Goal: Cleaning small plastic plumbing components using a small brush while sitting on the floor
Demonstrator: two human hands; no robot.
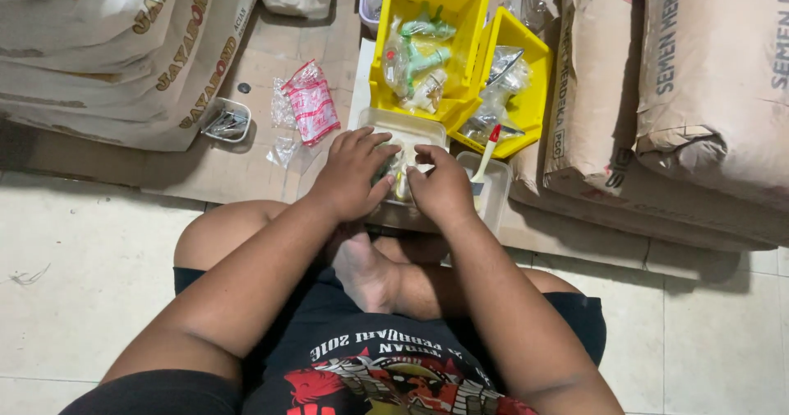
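1. Clear plastic tray on the cardboard sheet, just below the yellow bins; both hands over it.
2. Left hand curled, fingers spread on a small bagged item; right hand pinching the same item from the other side.
3. Could slip or tear: thin bag, grip only at fingertips, tray crowded.
4. Could knock the red-handled tool in the shallow tray beside the right wrist.
5. Red-and-white packet and small wire-filled tub well apart, toward the sheet's left edge.
6. Hidden: item's kind and tray contents, covered by fingers. Cut off: sacks at the right edge.
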